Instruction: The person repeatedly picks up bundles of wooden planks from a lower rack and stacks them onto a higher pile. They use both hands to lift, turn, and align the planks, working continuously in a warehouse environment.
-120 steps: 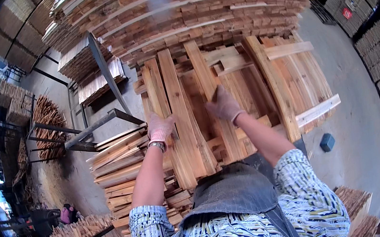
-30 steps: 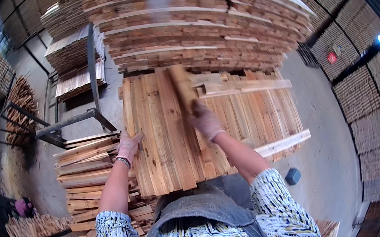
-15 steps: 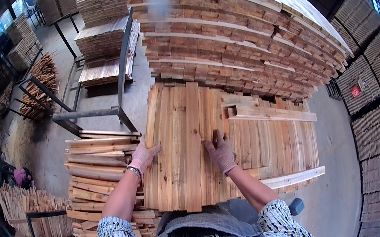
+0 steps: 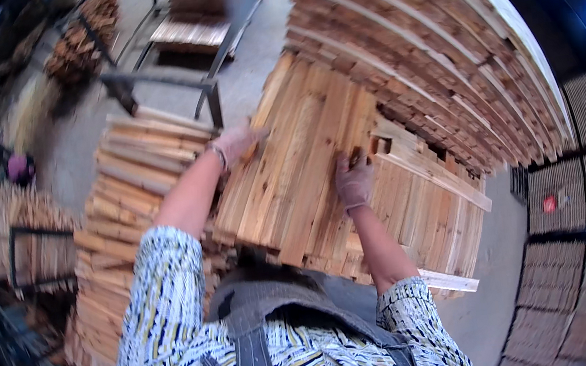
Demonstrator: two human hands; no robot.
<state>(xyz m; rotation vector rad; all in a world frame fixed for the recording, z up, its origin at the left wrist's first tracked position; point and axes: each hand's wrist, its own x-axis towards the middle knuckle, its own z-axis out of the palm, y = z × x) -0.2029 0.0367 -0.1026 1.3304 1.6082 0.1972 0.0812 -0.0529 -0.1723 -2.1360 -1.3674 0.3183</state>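
A row of narrow wooden boards (image 4: 283, 162) lies side by side in front of me, forming a slanted upper layer. My left hand (image 4: 237, 144), in a pale pinkish work glove, rests at the left edge of that row, fingers stretched onto the wood and slightly blurred. At the row's right side, my gloved right hand (image 4: 355, 181) touches the boards with its fingers apart and darkened at the tips. Right of it lies a lower layer of boards (image 4: 414, 200), crossed by a pale strip (image 4: 437, 182) and, nearer me, a second strip (image 4: 450, 281).
A tall stack of boards with spacer strips (image 4: 393, 44) rises behind. Loose boards (image 4: 132, 197) are piled at my left, near a dark metal frame (image 4: 161, 79). Bundled boards (image 4: 560, 214) stand in stacks far right. Pale floor (image 4: 501, 244) runs between.
The view has turned, so the boards now slant up to the right. My left hand has slid further along the row's left edge, away from me. My right hand stays at the right side.
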